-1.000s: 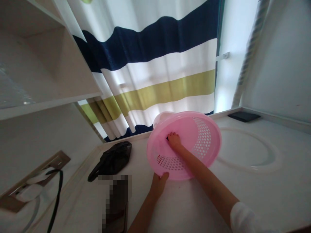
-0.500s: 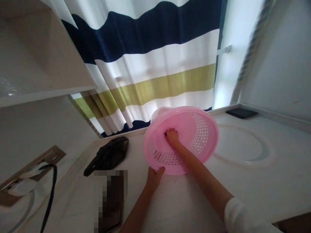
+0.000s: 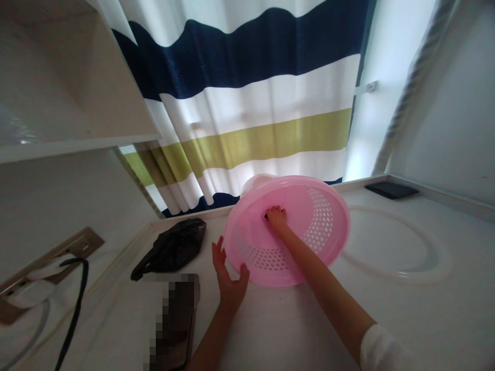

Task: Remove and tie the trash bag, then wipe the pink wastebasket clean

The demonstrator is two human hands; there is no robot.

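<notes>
A round pink plastic basket with perforated sides stands tilted on the white surface, its opening facing me. My right hand reaches inside it, fingers curled against the basket's bottom on something small and dark that I cannot make out. My left hand is open, fingers spread, just left of the basket's lower rim, with the thumb near the rim. A pale pink object peeks out behind the basket's top edge.
A crumpled black plastic bag lies left of the basket. A dark blurred object stands near me. A large white ring is set in the surface at right, a dark flat item behind it. Striped curtain and a shelf rise behind.
My left hand has let go of the basket's lower rim and opened beside it. The right hand stays inside the basket.
</notes>
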